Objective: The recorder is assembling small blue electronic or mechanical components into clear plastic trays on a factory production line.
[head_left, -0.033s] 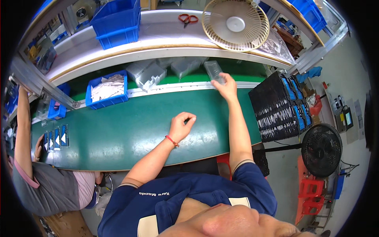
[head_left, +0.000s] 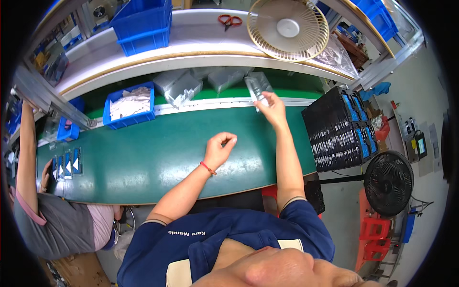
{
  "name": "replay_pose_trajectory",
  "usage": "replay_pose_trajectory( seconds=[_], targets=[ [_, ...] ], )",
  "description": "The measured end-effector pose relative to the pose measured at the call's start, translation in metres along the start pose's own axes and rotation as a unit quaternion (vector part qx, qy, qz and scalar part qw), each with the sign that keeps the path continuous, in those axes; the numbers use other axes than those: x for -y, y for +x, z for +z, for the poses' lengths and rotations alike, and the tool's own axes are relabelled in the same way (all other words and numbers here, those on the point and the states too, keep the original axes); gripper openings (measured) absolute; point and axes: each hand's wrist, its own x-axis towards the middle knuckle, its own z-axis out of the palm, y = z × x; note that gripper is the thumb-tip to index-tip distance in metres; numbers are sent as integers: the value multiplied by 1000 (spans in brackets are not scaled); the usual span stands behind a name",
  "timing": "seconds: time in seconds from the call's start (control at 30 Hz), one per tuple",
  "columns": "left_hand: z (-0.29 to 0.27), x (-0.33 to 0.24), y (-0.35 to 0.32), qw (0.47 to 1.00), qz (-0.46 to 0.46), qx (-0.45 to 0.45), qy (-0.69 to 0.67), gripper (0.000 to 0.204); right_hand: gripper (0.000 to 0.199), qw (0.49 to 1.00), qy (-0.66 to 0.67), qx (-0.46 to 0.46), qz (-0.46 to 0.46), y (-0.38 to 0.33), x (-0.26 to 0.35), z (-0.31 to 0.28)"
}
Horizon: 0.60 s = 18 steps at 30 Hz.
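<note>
The clear tray (head_left: 258, 91) has shifted slightly nearer the person, so it seems drawn free — right hand (head_left: 274, 112) gripping it behind the worktop (head_left: 158, 153), left hand's (head_left: 220, 150) fingers curled, contents hidden.

Green, white and grey around you

You face a long green table (head_left: 167, 148), its glossy top catching pale patches of light. Above its far side you have a white shelf (head_left: 201, 31) with brown edging, framed by metal posts (head_left: 52, 98). To your right, a black pedestal fan (head_left: 388, 182) stands over the grey floor (head_left: 342, 205), near red plastic stools (head_left: 373, 229); a pale wall (head_left: 409, 79) rises beyond.
</note>
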Motion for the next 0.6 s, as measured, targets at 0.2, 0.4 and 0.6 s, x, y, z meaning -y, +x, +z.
replay_pose_trajectory(
  seconds=[0.2,0.4,0.6],
  targets=[
    [-9,-9,12,970,-110,-31,-216,15,51,976,143,145,71,-108,46,33],
    [-17,1,11,944,-144,41,-295,11,56,989,98,105,42,-125,32,47],
    [-21,-3,8,934,-183,0,-307,11,50,963,220,42,150,-131,38,31]
  ],
)
